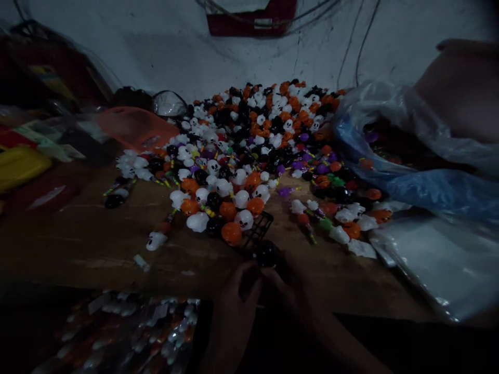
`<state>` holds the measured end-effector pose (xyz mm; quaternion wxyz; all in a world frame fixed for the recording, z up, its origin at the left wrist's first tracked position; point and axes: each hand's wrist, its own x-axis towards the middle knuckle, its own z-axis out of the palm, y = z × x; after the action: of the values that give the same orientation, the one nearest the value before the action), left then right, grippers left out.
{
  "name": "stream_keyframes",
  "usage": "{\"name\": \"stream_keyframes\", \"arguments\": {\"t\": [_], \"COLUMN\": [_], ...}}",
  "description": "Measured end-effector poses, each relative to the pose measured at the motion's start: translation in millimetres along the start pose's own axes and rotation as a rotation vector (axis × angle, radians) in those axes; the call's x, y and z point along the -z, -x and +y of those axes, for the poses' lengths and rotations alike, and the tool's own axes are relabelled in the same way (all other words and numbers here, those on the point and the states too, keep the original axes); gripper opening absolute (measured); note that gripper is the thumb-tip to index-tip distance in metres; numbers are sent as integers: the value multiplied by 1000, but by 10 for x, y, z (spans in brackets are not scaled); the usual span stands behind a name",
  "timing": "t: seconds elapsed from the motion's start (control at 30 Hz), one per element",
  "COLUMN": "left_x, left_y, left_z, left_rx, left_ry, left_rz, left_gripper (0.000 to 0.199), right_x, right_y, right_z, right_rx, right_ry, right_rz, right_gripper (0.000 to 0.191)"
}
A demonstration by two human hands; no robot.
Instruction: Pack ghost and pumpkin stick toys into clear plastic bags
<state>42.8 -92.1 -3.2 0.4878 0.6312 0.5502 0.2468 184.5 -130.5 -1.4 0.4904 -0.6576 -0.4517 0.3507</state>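
Observation:
Both my hands come together at the front edge of the wooden table. A shiny black round toy head (267, 253) sits at the fingertips of my left hand (239, 283) and my right hand (284, 280). The fingers of each are closed around its lower side; what lies below it is lost in the dark. Just beyond is a black grid rack (262, 227), with white ghost heads (244, 219), orange pumpkin heads (232, 234) and black heads (214, 226) packed on and beside it.
A large heap of mixed Halloween toy heads (273, 109) rises against the wall. An orange basket (136, 127) lies at left, a blue plastic bag (440, 192) and clear bags (444, 259) at right. Below the table edge is a bag of finished-looking pieces (132, 332). Someone's bare limb (463, 93) shows at right.

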Motion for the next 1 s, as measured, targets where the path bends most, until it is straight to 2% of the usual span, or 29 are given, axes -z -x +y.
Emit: {"name": "stream_keyframes", "arguments": {"t": [0.13, 0.27, 0.43, 0.57, 0.67, 0.77, 0.83, 0.9, 1.0], "left_x": [43, 7, -77, -100, -90, -38, 25, 102, 189], "left_y": [50, 36, -34, -28, -4, 18, 31, 29, -25], "left_z": [97, 240, 223, 161, 166, 154, 112, 52, -23], "left_rx": [-33, 32, 61, 0, -101, -209, -234, -254, -372], "left_ry": [80, 205, 273, 185, 124, 46, -11, -120, -316], "left_rz": [81, -3, -13, -24, -31, -8, 21, 103, 242], "left_gripper": [38, 39, 34, 28, 23, 17, 16, 19, 22], "right_x": [73, 82, 51, 99, 172, 232, 241, 210, 81], "right_y": [-1, 10, 32, 27, 40, 56, 43, -4, -123], "right_z": [24, 82, 128, 115, 111, 111, 88, 40, -23], "right_rx": [83, 204, 178, 214, 260, 305, 311, 251, 74], "right_ry": [167, 195, 215, 188, 279, 354, 355, 310, 152], "right_rz": [-7, -29, -21, -85, -113, -148, -128, -83, -28], "right_gripper": [12, 8, 8, 17, 16, 18, 18, 18, 23]}}
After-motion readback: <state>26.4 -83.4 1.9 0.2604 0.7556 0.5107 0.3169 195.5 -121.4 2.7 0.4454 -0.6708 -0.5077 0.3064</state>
